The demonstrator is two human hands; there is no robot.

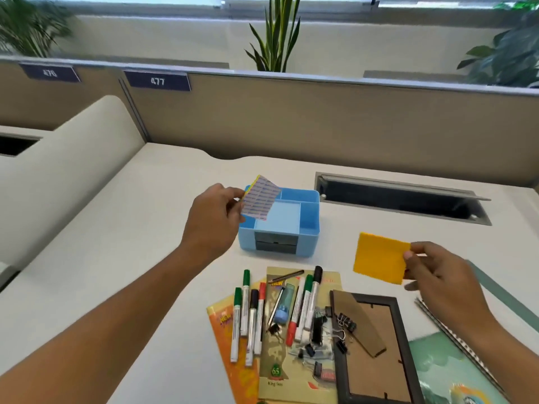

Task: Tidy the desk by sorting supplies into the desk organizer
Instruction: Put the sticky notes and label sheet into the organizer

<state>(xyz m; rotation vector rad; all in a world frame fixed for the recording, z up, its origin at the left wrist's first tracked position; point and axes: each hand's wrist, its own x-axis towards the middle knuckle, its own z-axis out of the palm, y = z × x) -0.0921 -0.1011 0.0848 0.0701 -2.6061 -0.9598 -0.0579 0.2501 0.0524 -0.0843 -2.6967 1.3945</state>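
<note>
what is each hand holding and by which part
The left hand pinches a striped label sheet by its left edge, over the blue organizer. The right hand pinches an orange sticky-note pad by its right edge.

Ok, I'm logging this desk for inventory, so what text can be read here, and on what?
"477": blue plate on the partition.
"NEW", "65", "King" then unclear: green booklet.
"NEW": orange booklet.
Blurred, maybe "476": plate further left.
Too small: marker labels; print on the sheet in the left hand.
No text: yellow pad in the right hand.
</note>
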